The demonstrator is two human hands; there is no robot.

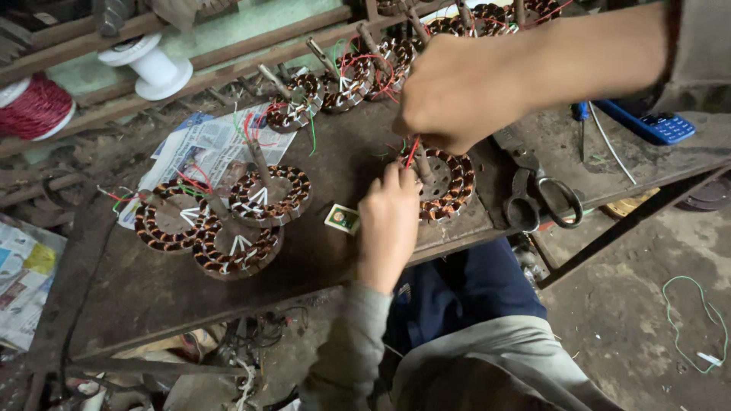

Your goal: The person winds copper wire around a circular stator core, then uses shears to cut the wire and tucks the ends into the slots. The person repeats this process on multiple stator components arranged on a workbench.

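**A:** From the head camera we look down on a dark, worn bench (152, 297). What do our hands have?

**B:** Both are on one wound stator (445, 183) — a round coil ring with copper windings — lying flat near the bench's front edge, just left of the scissors (544, 199). Our left hand (388, 221) comes up from below, fingers curled, with the fingertips pinched at the stator's left rim where the red wire (412, 152) rises.

**A:** And the right hand?

**B:** Our right hand (457, 95) reaches in from the upper right and hangs directly over the stator, fingers closed down into a loose fist. The red wire runs up into it, so it seems to grip that wire, though the fingertips themselves are hidden from us.

**A:** What else lies about?

**B:** Three more stators (221, 221) sit clustered at the left of the bench, touching one another, partly on a sheet of newspaper (205, 141). A row of further stators (343, 80) leans along the back edge. A small green-and-white box (343, 218) lies just beside our left hand. Further off — a white empty spool (152, 65) and a spool of red wire (30, 106) at the upper left, and a blue phone (655, 123) at the right.
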